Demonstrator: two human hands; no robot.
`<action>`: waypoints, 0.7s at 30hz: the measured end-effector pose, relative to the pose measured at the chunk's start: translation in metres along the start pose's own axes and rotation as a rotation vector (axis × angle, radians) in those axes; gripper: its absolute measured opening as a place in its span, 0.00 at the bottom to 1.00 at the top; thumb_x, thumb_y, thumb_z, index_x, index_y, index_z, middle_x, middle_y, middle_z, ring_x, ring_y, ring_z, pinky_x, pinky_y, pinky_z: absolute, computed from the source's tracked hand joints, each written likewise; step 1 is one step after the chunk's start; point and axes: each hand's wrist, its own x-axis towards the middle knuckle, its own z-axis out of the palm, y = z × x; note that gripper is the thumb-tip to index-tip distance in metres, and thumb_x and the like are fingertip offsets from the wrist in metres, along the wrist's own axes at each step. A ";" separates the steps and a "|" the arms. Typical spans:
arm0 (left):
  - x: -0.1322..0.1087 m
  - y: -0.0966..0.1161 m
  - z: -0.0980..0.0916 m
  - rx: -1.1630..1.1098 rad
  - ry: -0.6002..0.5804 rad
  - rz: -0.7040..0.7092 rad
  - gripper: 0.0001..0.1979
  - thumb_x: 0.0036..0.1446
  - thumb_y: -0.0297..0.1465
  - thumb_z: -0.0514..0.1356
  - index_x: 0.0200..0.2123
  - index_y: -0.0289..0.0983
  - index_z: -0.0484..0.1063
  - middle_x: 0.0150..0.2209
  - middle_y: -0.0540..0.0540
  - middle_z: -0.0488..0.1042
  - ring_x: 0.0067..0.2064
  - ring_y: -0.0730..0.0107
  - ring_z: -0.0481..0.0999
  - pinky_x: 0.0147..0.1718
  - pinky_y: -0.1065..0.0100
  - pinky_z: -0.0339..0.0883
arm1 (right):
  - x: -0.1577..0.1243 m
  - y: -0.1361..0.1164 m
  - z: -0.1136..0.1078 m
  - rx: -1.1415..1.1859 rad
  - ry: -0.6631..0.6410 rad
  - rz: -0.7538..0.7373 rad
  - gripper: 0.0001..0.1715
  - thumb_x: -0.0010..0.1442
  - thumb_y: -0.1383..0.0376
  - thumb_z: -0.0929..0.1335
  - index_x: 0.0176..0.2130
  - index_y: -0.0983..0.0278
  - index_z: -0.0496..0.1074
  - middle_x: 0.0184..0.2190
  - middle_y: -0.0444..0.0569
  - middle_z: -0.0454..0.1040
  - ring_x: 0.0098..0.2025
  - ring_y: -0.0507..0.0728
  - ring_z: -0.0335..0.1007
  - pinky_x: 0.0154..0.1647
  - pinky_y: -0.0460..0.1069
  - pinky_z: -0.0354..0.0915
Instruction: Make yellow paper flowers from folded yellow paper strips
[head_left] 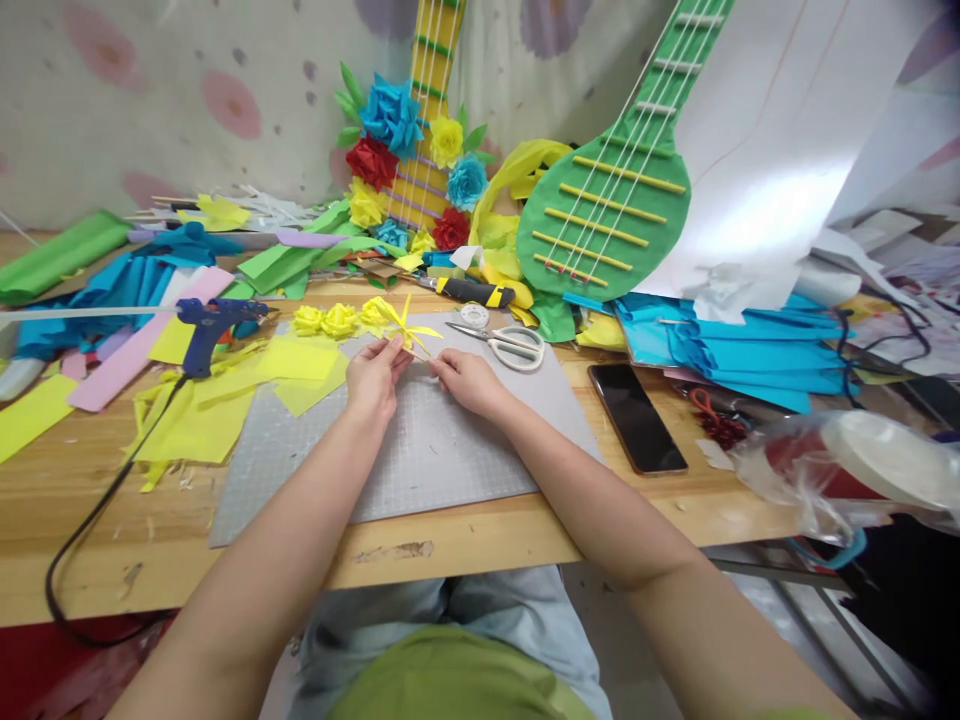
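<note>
Over the grey cutting mat (450, 450), my left hand (373, 378) pinches a yellow paper piece with narrow, spread petals (409, 328). My right hand (471, 382) is closed at the end of a thin stick (420, 354) that runs toward the left fingers under the petals. Scissors (519, 347) with pale handles lie just beyond my right hand, beside a small roll of tape (474, 316). Finished-looking yellow paper flowers (339, 320) sit in a row behind my left hand. Yellow paper sheets (300, 362) overlap the mat's left side.
A blue glue gun (204, 335) rests at left, its cord hanging over the table edge. A phone (637, 417) lies right of the mat. Behind stand a green paper lute (600, 215) and a flower-trimmed yellow one (431, 110). A utility knife (476, 291) and blue paper (742, 345) lie nearer.
</note>
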 end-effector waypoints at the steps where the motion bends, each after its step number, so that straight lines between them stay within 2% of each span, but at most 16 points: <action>1: 0.000 0.000 0.000 -0.005 -0.001 0.001 0.07 0.46 0.19 0.60 0.23 0.33 0.65 0.20 0.51 0.72 0.23 0.78 0.73 0.33 0.72 0.68 | 0.000 -0.001 0.000 -0.008 -0.018 0.007 0.16 0.62 0.61 0.58 0.29 0.65 0.68 0.18 0.40 0.67 0.23 0.47 0.61 0.27 0.42 0.53; 8: 0.001 -0.001 0.000 -0.018 0.019 0.006 0.08 0.45 0.21 0.62 0.22 0.34 0.64 0.20 0.52 0.71 0.23 0.79 0.71 0.31 0.73 0.67 | -0.001 -0.005 0.002 -0.060 -0.043 0.041 0.20 0.63 0.60 0.55 0.30 0.64 0.69 0.18 0.41 0.68 0.22 0.47 0.61 0.27 0.43 0.53; 12: -0.001 0.002 -0.002 -0.001 -0.020 -0.062 0.04 0.50 0.24 0.59 0.25 0.33 0.66 0.22 0.50 0.72 0.25 0.78 0.72 0.32 0.72 0.68 | 0.002 -0.005 0.003 -0.110 -0.025 0.043 0.20 0.63 0.60 0.55 0.29 0.64 0.69 0.20 0.42 0.69 0.23 0.48 0.62 0.28 0.43 0.53; 15: -0.001 0.003 -0.003 0.005 -0.026 -0.107 0.04 0.51 0.20 0.56 0.26 0.32 0.67 0.22 0.50 0.72 0.26 0.78 0.72 0.34 0.72 0.68 | 0.002 -0.004 0.003 -0.141 -0.020 0.048 0.20 0.63 0.61 0.55 0.29 0.65 0.69 0.21 0.43 0.70 0.24 0.48 0.63 0.29 0.43 0.54; 21: -0.003 0.004 -0.001 0.039 0.042 -0.076 0.06 0.49 0.18 0.57 0.24 0.33 0.66 0.20 0.52 0.69 0.23 0.80 0.70 0.32 0.73 0.67 | -0.004 -0.004 0.005 -0.157 0.113 -0.015 0.12 0.60 0.58 0.61 0.37 0.63 0.67 0.31 0.45 0.74 0.30 0.50 0.66 0.29 0.43 0.54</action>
